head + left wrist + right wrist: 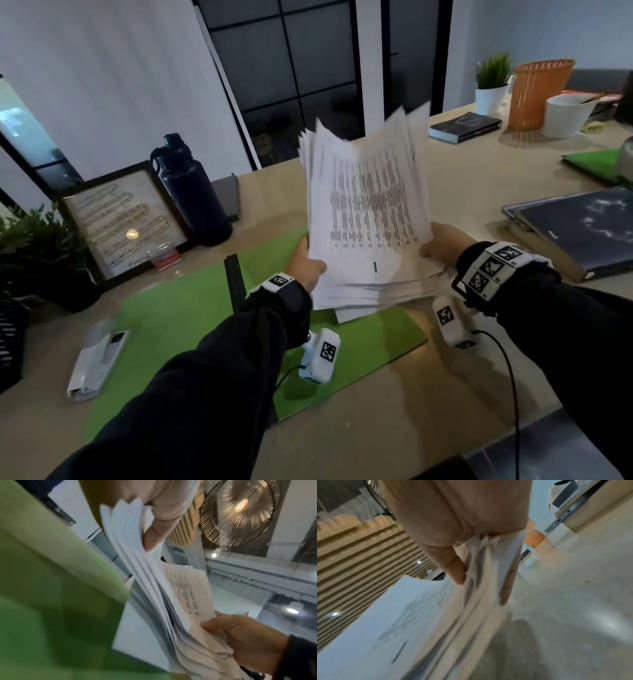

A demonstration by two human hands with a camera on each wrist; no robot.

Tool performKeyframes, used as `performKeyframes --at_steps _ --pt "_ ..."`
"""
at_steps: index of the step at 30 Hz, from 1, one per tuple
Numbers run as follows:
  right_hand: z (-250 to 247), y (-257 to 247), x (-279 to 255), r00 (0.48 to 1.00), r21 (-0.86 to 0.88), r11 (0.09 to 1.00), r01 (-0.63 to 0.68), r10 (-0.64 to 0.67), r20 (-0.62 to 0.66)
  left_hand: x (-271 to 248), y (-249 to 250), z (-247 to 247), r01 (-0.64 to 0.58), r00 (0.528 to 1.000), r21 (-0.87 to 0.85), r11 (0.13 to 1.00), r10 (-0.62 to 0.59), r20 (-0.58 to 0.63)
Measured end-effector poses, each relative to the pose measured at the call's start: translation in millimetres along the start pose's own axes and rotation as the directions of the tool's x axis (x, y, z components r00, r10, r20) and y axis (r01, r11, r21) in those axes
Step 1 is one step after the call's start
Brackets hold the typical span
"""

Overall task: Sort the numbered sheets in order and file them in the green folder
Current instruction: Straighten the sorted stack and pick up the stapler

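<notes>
**deskwatcher:** ok so going left to right on the desk (462,192): a leafy plant (37,246) at the far left edge, a framed picture (120,222) leaning up behind it, and a white stapler-looking thing (97,359) lying flat in front. Then a dark water bottle (191,192) standing upright just right of the frame.

**paperpusher:** and the folder?

**deskwatcher:** green folder (191,325) lies open flat on the desk in the middle, right under the arms. Another white sheet seems to lie on it below the stack, hard to tell through the blur.

**paperpusher:** what are the hands doing?

**deskwatcher:** both are on the stack of sheets (370,212), held up off the desk and tilted toward the camera, above the folder. Left hand (306,263) grips the lower left edge, thumb on the front, fingers behind. Right hand (443,245) grips the lower right edge; in the right wrist view its thumb (453,563) is on one face and a finger on the other, pinching the pages. The sheets are fanned and uneven, printed text on the front one, too blurry to read any number.

**paperpusher:** right side?

**deskwatcher:** closed laptop (582,229) just right of the right wrist. Further back: a dark book (466,126), a small potted plant (491,85), an orange basket (537,96), a white bowl (568,114), plus another green thing (596,166) near the edge.
</notes>
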State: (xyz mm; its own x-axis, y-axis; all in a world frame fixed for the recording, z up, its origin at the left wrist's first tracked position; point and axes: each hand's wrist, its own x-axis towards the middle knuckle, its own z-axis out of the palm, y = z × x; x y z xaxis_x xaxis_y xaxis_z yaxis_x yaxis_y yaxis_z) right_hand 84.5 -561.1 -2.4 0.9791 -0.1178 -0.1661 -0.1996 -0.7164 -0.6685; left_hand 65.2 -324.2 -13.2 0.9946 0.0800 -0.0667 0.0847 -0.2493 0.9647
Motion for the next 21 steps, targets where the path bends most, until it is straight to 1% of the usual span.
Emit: performKeyframes --at_steps 1,3,5,6,8,11,13,14,16,17,19,20,21 --pt "-2 -1 -1 0.999 0.105 0.994 0.033 -0.030 -0.028 1 3 -6 -0.030 0.999 -0.051 0.998 0.029 -0.020" --pt "-5 -6 -4 0.996 0.318 0.944 0.085 -0.073 -0.050 2 9 -20 -0.082 0.996 -0.115 0.990 0.079 -0.029" --pt "-7 -17 -9 0.993 0.428 0.896 0.120 -0.103 -0.062 1 14 -37 -0.120 0.993 -0.145 0.982 0.117 -0.026" --pt "-8 -24 -13 0.991 0.478 0.868 0.137 -0.125 -0.057 -2 17 -46 -0.138 0.990 -0.149 0.979 0.136 -0.020" --pt "-8 -39 -21 0.981 0.607 0.779 0.158 -0.192 -0.009 -9 19 -64 -0.160 0.987 -0.168 0.973 0.159 -0.019" --pt "3 -60 -35 0.949 0.740 0.651 0.170 -0.312 0.056 -28 14 -92 -0.168 0.986 -0.258 0.951 0.165 -0.033" --pt "18 -69 -40 0.940 0.774 0.609 0.175 -0.336 0.052 -42 6 -111 -0.171 0.985 -0.324 0.930 0.173 -0.024" --pt "26 -75 -43 0.937 0.772 0.607 0.189 -0.346 0.043 -48 3 -119 -0.174 0.984 -0.328 0.928 0.172 -0.035" --pt "42 -88 -47 0.920 0.733 0.627 0.263 -0.391 0.004 -53 -4 -134 -0.191 0.981 -0.304 0.933 0.166 -0.104" --pt "49 -94 -48 0.909 0.707 0.638 0.304 -0.415 -0.017 -54 -5 -141 -0.202 0.974 -0.276 0.940 0.163 -0.158" --pt "59 -109 -50 0.888 0.634 0.671 0.384 -0.456 -0.055 -53 -1 -153 -0.231 0.947 -0.145 0.962 0.188 -0.260" --pt "62 -115 -50 0.878 0.591 0.688 0.421 -0.472 -0.076 -53 2 -159 -0.249 0.934 -0.079 0.965 0.217 -0.285" --pt "64 -119 -50 0.866 0.560 0.693 0.455 -0.491 -0.095 -53 6 -164 -0.273 0.924 -0.052 0.961 0.247 -0.292"
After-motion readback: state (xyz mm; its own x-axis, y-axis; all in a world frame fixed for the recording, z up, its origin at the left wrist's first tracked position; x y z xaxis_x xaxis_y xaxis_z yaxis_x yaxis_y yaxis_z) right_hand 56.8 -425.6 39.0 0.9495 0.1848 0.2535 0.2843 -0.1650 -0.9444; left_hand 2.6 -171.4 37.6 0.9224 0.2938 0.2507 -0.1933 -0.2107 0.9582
